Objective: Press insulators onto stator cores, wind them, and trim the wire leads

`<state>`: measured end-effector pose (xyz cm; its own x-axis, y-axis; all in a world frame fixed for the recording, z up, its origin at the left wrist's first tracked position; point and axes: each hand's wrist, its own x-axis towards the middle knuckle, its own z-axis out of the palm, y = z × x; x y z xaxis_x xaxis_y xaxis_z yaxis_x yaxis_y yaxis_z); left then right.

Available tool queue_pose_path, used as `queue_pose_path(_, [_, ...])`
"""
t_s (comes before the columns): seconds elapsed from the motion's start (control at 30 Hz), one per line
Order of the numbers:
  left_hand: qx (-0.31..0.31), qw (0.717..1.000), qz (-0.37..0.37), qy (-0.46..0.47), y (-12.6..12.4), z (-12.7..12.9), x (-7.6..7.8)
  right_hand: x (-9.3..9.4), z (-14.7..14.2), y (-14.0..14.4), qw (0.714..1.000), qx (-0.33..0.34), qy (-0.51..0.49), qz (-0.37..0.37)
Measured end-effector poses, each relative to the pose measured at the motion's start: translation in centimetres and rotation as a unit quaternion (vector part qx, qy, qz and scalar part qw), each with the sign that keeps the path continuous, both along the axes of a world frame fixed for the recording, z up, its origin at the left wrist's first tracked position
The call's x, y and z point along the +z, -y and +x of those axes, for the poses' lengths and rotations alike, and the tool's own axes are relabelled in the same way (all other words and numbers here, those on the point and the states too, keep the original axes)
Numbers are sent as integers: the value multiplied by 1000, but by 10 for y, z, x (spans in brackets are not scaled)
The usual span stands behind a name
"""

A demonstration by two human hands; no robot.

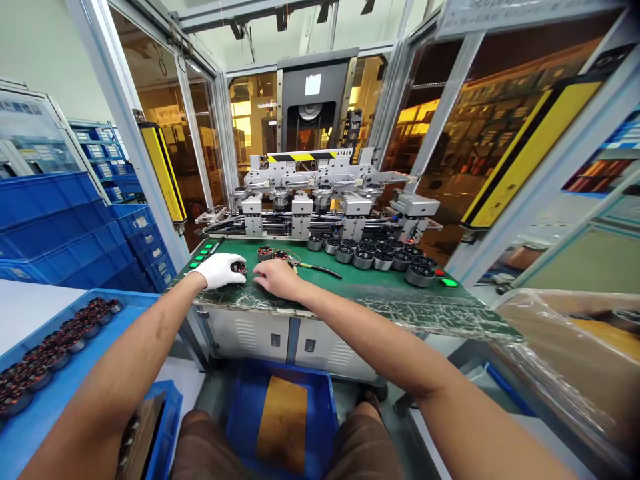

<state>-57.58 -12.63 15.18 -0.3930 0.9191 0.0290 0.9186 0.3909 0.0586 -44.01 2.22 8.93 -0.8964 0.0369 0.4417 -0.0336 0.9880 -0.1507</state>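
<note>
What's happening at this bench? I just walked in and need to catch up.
A person sits at a green worktable. The gloved left hand rests on a small wound stator; the bare right hand lies beside it, near a cutter. More stators cluster in front of the machine. A blue tray holds others.

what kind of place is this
Most likely a factory assembly station for electric motors: copper-wound stators crowd a green worktable before a guarded machine, with stacked blue crates alongside.

Green bench top [350,287], wound stators [273,254], dark ring housings [383,257], cutters [315,268], machine fixture [320,200]
</note>
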Motion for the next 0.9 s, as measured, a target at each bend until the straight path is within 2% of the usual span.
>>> queue_pose_path(0.1, [4, 1000, 14, 16, 0, -2, -4, 2, 4, 0, 999, 11, 32, 3])
queue_pose_path(0.27, [2, 999, 31, 40, 5, -1, -4, 11, 31, -9, 997, 49, 58, 16])
queue_pose_path(0.37, [-2, 998, 32, 45, 9, 1, 6, 20, 41, -21, 999, 44, 29, 6])
queue_pose_path(0.43, [-8, 998, 31, 48, 6, 3, 16, 25, 40, -35, 1000, 12, -16, -9])
queue_pose_path(0.53, [-6, 999, 40, 33, -13, 7, 29, 22, 32, -57, 996, -35, -73, -30])
queue_pose_path(0.6, [-2, 999, 35, 14, -35, 11, 31, 14, 26, -65, 995, -37, -82, -37])
queue_pose_path(0.77, [1, 1000, -17, -6, -84, 16, 16, -3, 30, -63, 996, 0, -84, -40])
queue_pose_path(0.83, [2, 1000, -20, -10, -89, 12, 12, -4, 36, -61, 996, 13, -83, -38])
queue_pose_path(0.9, [-3, 1000, -18, -13, -83, 6, 12, -3, 40, -62, 996, 17, -80, -40])
